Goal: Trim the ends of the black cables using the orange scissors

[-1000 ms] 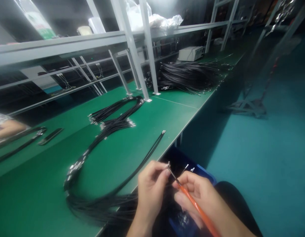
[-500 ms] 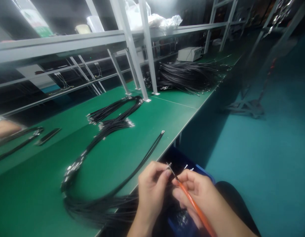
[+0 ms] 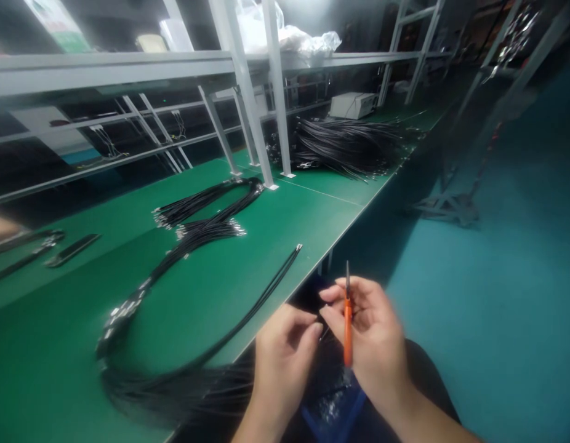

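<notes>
My left hand is closed in a pinch beside the table edge, at the end of a thin dark cable mostly hidden by the fingers. My right hand holds a slim orange-handled tool with a narrow dark metal tip pointing up, clear of the left fingers. Its thumb and fingertips come close to the left hand's pinch; something small and pale between them is too blurred to name. A bundle of black cables curves over the green table toward my left hand, and a few cables with metal ends lie apart.
A blue bin with shiny, wrapped-looking contents sits below my hands. More black cables lie on the green table, with a large heap farther back. Shelf posts stand on it. A flat dark object and another person's arm are at left.
My right hand has turned and drawn the tool's tip up and away from the left fingertips, where it was touching or nearly touching. My left hand keeps its pinch. The view has shifted slightly.
</notes>
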Motion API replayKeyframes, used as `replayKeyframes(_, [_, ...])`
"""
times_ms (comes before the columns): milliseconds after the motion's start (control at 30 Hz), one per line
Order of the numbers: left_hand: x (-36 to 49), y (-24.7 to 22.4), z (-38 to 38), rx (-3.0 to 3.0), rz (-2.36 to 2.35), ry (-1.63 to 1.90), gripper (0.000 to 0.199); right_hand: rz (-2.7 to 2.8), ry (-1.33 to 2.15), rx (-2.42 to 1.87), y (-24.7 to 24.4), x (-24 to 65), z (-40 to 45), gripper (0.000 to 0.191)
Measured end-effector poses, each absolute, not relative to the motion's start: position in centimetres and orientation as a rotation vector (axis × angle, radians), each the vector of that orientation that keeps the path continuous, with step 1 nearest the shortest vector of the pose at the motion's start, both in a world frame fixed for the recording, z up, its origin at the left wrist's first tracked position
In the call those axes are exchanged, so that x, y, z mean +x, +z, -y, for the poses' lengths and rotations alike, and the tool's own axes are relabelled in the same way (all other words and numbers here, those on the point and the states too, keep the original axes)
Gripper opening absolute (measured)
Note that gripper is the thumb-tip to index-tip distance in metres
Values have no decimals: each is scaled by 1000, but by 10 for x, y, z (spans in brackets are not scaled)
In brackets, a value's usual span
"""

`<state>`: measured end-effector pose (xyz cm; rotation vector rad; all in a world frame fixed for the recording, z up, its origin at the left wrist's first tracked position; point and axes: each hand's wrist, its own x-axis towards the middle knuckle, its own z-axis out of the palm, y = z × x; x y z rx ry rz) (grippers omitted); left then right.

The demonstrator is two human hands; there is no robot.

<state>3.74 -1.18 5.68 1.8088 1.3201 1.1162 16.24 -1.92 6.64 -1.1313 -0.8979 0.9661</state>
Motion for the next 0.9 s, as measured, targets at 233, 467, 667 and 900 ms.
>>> replayKeyframes(233, [38, 57, 16, 1684, -1282, 1114, 12, 773, 1111, -1027, 56, 150, 18, 22])
replayKeyframes(467, [36, 61, 17, 1626, -1266, 1164, 15, 558, 1419, -722, 49, 145, 27, 29])
replayKeyframes(667, [35, 65, 17, 1666, -1246, 1190, 12, 438, 1523, -656, 56, 153, 25, 21])
replayKeyframes(900, [35, 65, 17, 1523, -1180, 1180, 13, 404, 1578, -630, 57, 155, 26, 30])
